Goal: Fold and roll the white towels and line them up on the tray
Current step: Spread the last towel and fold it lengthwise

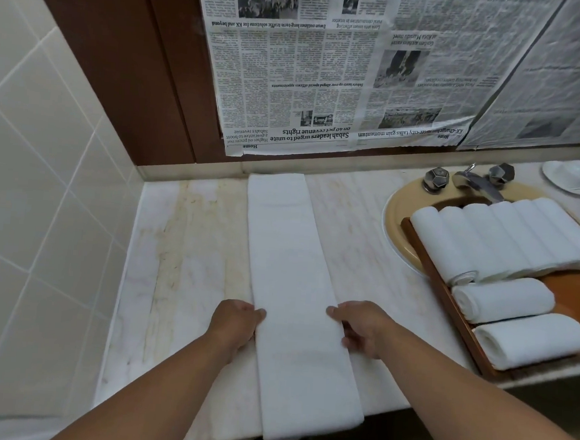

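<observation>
Lying down the middle of the pale marble surface (194, 247), the long folded white towel strip (295, 271), soft and limp, is being pinched along its edges by left hand (236, 324) and right hand (363, 328), fingers curled shut on it, best gripped at its near end.

Both bare forearms reach forward; left hand (236, 322) and right hand (363, 328) rest palms down, fingers curled inward toward each other.

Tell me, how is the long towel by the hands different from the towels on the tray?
The long towel lies flat and unrolled; the tray towels are rolled into tubes. The long towel sits on the counter; the rolled ones sit on the wooden tray. All are white.
</observation>
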